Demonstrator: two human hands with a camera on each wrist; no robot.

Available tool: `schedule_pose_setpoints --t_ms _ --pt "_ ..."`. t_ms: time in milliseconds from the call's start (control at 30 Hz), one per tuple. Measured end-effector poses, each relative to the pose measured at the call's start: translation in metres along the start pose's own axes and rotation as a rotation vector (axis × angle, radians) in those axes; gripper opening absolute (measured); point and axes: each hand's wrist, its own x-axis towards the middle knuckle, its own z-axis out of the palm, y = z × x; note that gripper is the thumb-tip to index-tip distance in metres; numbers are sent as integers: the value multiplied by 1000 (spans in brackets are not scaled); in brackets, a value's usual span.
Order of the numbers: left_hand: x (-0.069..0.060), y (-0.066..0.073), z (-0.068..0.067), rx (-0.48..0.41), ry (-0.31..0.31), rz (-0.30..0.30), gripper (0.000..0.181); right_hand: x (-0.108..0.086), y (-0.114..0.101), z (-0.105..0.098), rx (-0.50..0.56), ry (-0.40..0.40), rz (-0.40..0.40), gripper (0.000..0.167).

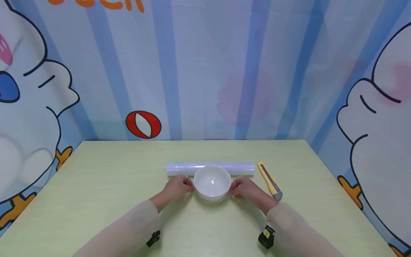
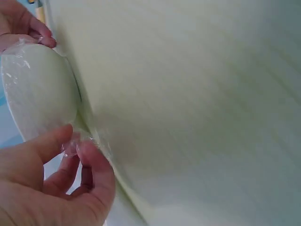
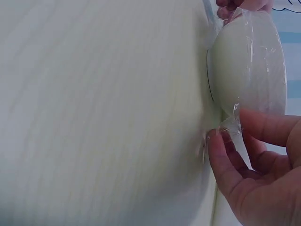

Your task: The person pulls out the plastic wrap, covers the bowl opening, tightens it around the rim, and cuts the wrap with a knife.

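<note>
A white bowl point(image 1: 212, 182) stands upright on the table, between the two hands. Clear cling film point(image 3: 249, 52) lies over its rim and down its side, creased in both wrist views. At the bowl's left side, my left hand point(image 1: 177, 187) pinches a gathered bit of the film between thumb and fingers. On the opposite side my right hand point(image 1: 249, 192) pinches another bunched edge of film, close against the bowl. How far the film reaches under the bowl is hidden.
Just behind the bowl a roll of cling film point(image 1: 179, 169) lies crosswise. A yellow and grey utility knife point(image 1: 269, 181) lies to the right, beside the right wrist. The pale table point(image 1: 112, 167) ends at a printed blue backdrop point(image 1: 205, 71).
</note>
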Motion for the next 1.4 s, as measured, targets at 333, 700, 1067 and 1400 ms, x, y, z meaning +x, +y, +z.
schedule_pose_setpoints --t_ms 333,700,1067,1400 --pt "10 3 12 -514 32 -210 12 7 5 10 255 98 -13 21" --pt "-1 8 17 -687 47 -194 15 13 5 16 380 129 -24 9" --pt "-10 15 21 -713 81 -234 24 5 -1 21 152 208 -31 15" --pt "-14 20 21 -741 26 -261 17 7 2 21 172 174 -10 15"
